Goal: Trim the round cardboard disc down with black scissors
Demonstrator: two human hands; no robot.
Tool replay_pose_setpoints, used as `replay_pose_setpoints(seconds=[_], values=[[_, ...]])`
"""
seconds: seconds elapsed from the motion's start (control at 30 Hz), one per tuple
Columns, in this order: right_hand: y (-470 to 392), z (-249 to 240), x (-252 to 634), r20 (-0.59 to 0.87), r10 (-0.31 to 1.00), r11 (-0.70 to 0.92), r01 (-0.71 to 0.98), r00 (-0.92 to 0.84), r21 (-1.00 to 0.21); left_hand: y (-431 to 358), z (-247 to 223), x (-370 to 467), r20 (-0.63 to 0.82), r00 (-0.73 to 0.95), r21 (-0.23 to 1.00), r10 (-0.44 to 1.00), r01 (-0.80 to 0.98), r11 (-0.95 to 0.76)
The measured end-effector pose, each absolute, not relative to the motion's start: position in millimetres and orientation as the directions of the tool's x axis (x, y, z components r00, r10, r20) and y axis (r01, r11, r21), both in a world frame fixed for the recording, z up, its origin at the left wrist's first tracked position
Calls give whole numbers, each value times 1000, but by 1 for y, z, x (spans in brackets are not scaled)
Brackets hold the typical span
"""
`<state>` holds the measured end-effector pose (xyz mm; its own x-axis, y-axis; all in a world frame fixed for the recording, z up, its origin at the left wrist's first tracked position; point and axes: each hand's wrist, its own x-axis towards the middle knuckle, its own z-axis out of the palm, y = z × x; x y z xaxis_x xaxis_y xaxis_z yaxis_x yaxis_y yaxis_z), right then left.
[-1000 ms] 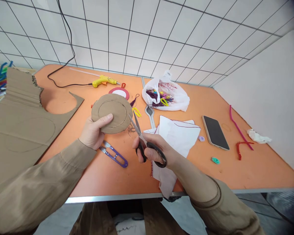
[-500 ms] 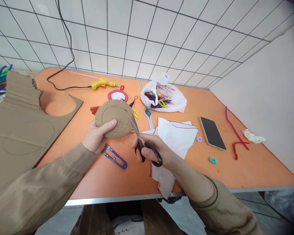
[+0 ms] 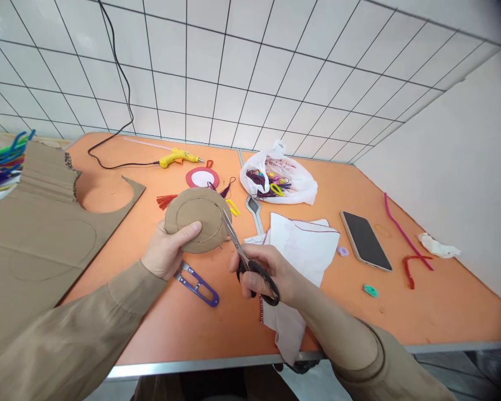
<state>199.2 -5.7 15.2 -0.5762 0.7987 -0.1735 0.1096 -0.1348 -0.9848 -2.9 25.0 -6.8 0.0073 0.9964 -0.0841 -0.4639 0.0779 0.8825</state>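
My left hand (image 3: 171, 245) grips a round piece of cardboard (image 3: 200, 214), thumb on top and fingers beneath. A smaller circle is marked inside its edge. With my right hand (image 3: 271, 270) I hold scissors (image 3: 242, 253) with black handles, their blades meeting the right side of the cardboard disc. Below the disc lies a purple-handled thread snipper (image 3: 198, 287). Behind it are a red ring with a white centre (image 3: 202, 177), an orange tassel (image 3: 166, 201) and a dark purple tassel (image 3: 226, 189). White cloth (image 3: 303, 245) with red stitched edges lies under and beside my right hand.
A large cardboard sheet (image 3: 37, 239) with a cut-out covers the left side. Farther back are a yellow glue gun (image 3: 177, 158) and a plastic bag of craft bits (image 3: 298, 186). To the right lie a phone (image 3: 366, 240), a green clip (image 3: 371, 291) and pipe cleaners (image 3: 407, 231).
The view has tilted up slightly, so everything sits lower in the picture. Both hands keep their holds, and the scissor blades remain at the disc's right side.
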Motion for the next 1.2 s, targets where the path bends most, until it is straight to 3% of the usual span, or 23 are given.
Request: replay_pose_setpoints(seconds=[0.53,1.2], values=[[-5,19,203,-269,795,-185,206,-544,-961,31,-13,-9,10,55,918,998,-397,12],[-5,16,201,-280,796,-219,177,-536,-960,28,-9,-2,-162,62,811,985,-560,169]])
